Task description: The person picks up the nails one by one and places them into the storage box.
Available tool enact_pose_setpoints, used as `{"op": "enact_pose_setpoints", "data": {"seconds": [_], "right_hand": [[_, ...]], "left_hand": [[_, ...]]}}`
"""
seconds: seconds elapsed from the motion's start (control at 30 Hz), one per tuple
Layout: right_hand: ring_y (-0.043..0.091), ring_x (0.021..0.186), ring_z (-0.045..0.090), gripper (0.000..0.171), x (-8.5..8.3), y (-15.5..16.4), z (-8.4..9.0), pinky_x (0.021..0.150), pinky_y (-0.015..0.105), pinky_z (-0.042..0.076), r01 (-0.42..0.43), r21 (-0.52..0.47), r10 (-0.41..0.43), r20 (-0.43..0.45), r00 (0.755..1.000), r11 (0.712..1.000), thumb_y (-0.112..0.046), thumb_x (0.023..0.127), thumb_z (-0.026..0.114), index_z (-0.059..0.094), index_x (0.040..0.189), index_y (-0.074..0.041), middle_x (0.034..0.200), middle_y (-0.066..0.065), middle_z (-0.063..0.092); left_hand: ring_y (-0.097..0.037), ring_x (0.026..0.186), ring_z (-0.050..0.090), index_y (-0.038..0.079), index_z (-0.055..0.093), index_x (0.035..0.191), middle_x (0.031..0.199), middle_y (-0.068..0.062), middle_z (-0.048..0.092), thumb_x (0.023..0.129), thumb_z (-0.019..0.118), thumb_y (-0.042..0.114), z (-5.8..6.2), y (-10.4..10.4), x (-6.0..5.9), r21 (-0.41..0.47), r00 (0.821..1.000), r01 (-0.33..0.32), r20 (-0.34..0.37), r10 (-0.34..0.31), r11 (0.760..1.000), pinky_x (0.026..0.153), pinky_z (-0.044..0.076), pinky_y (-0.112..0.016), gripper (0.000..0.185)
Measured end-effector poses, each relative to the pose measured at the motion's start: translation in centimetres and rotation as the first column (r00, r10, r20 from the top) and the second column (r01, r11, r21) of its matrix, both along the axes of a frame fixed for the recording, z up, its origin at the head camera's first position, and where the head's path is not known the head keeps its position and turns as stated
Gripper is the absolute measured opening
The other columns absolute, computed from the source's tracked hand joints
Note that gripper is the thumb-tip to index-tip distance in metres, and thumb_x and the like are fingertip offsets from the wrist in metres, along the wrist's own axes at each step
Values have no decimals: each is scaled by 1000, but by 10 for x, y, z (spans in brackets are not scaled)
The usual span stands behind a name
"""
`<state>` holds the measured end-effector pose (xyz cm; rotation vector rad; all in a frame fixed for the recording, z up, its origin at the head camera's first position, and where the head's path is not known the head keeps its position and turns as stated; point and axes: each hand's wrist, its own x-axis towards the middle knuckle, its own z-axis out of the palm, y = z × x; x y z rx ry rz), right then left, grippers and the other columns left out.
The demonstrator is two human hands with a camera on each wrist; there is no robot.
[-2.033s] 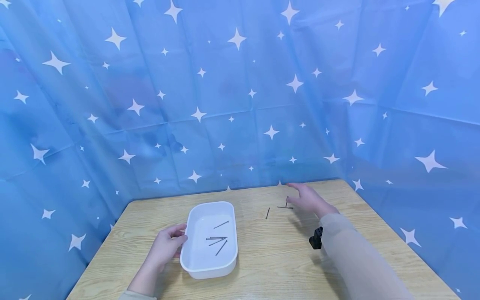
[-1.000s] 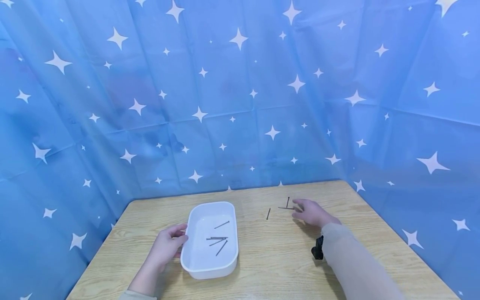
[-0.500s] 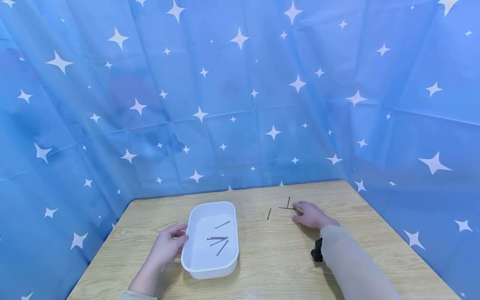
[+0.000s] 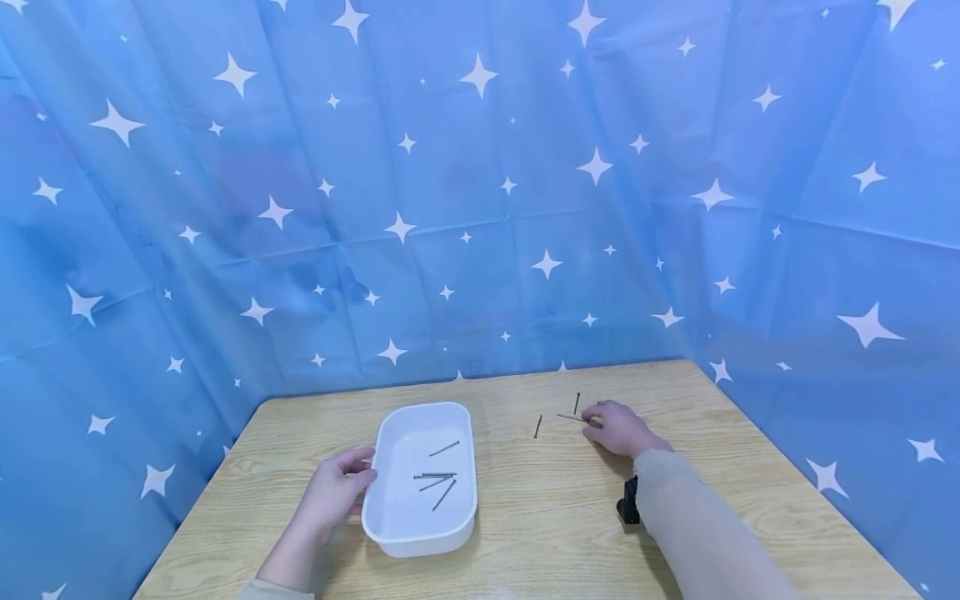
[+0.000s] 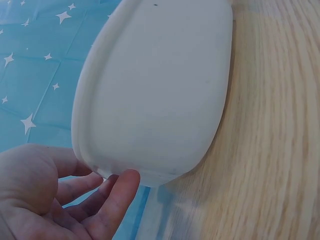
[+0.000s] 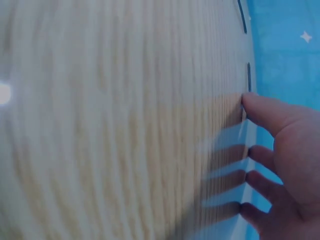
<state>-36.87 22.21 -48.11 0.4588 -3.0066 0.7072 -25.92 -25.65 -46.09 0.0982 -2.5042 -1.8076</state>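
My left hand (image 4: 336,492) holds the left side of a white plastic tray (image 4: 401,512). In the left wrist view a fingertip lies against the tray's end wall (image 5: 150,125), the other fingers bent behind it. Several dark nails (image 4: 444,495) lie loose inside. Far right of the tray, my right hand (image 4: 618,427) pinches one end of a nail (image 4: 572,417) between thumb and fingers. That nail (image 6: 249,77) points away from the thumb tip in the right wrist view. Close beyond it lies another nail (image 4: 577,403), and a third nail (image 4: 537,427) lies to the left.
Everything stands on a light wood-grain table (image 4: 540,517). A blue curtain (image 4: 480,208) with white stars hangs along the table's back and sides. A small black device (image 4: 628,502) is strapped at my right wrist.
My right hand has come down and toward me from above the nails, closing its fingertips on one nail, which has turned slightly. The left hand and the tray keep their place.
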Motion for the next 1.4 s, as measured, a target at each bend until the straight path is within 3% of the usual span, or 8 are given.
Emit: {"op": "enact_pose_setpoints", "data": {"seconds": [0.27,0.47,0.87,1.4], "right_hand": [[36,109,61,15,0,-6,5,88,54,53,66,16,-66,6,998,998,-13,98,68,72,112,-8,121,17,65],[23,87,59,6,-3,-4,0,76,47,52,96,25,-97,9,995,995,-13,97,68,70,102,-11,108,9,67],[29,100,63,8,-2,-6,0,83,52,54,120,25,-120,-3,993,992,-12,97,69,72,104,-11,114,12,67],[29,99,63,6,0,-7,-3,82,52,54,134,30,-133,-30,991,991,-13,97,69,74,100,-12,113,11,68]], "left_hand": [[-27,94,67,-5,59,138,118,-23,61,96,64,5,0,-1,1,1,1000,0,-7,0,1000,63,64,-45,43],[-27,94,67,-5,58,138,119,-23,61,96,64,5,-1,-1,0,-7,1000,4,-5,-4,1000,64,64,-44,44],[-27,93,67,-3,59,138,118,-22,61,96,63,5,0,0,-1,-9,1000,-4,-1,4,1000,64,64,-44,42],[-26,92,67,-2,60,138,118,-20,62,97,63,6,0,0,-1,-23,1000,-2,10,3,1000,64,64,-44,43]]}}
